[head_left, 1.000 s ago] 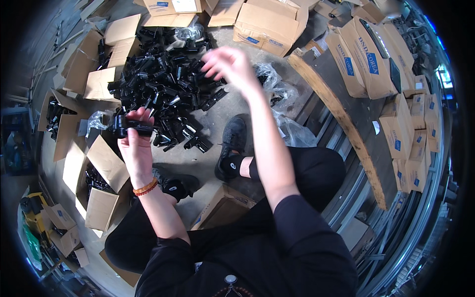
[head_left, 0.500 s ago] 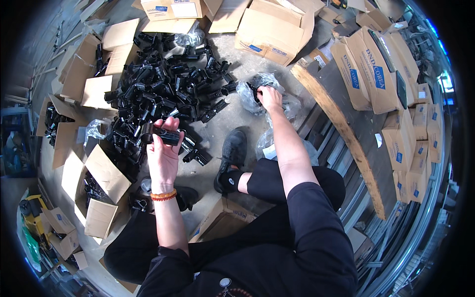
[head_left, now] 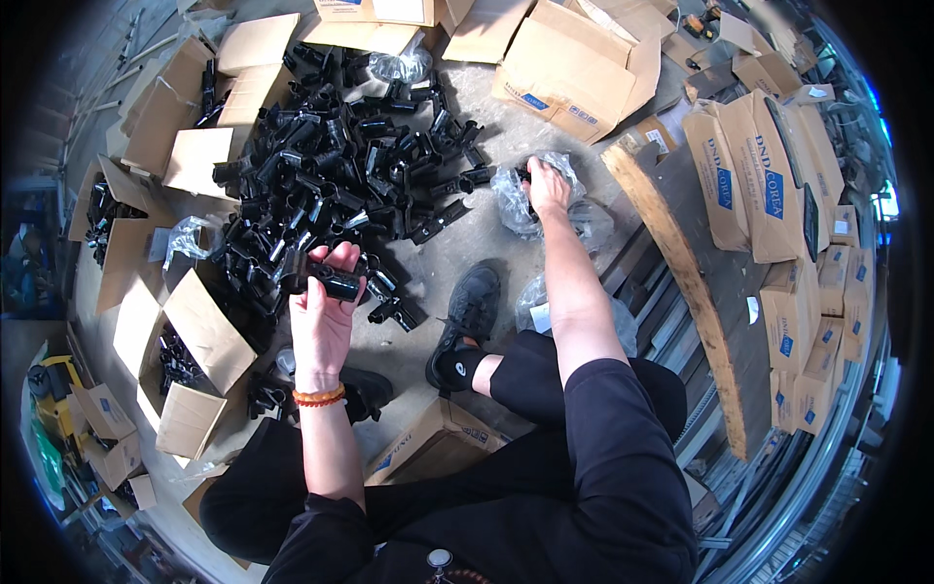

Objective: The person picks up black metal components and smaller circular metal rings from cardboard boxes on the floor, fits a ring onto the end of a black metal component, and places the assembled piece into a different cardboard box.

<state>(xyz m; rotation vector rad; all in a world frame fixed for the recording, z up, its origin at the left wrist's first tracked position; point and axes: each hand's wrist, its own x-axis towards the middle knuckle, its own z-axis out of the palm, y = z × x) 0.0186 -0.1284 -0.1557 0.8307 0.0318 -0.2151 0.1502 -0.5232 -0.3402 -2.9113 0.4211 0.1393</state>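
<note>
My left hand (head_left: 323, 316), palm up, has its fingers curled round a glossy black tubular part (head_left: 338, 283), above a big heap of similar black parts (head_left: 311, 165) on the floor. To the right, my right hand (head_left: 551, 189) reaches into a crumpled clear plastic bag (head_left: 513, 206). Something dark shows at its fingertips. Those fingers are bent together, and what they grip is mostly hidden by the hand and the plastic.
Opened cardboard boxes (head_left: 207, 346) with black parts stand left of the heap. A large box (head_left: 559, 73) lies beyond the bag. At right are a curved wooden plank (head_left: 681, 263), stacked cartons (head_left: 759, 180) and metal profiles (head_left: 681, 331). Another plastic bag (head_left: 623, 326) lies by my right knee.
The view has turned slightly, so most of the scene sits farther right. My left hand still holds the black part, tilted a little differently. My right hand remains at the bag, its fingers shifted slightly.
</note>
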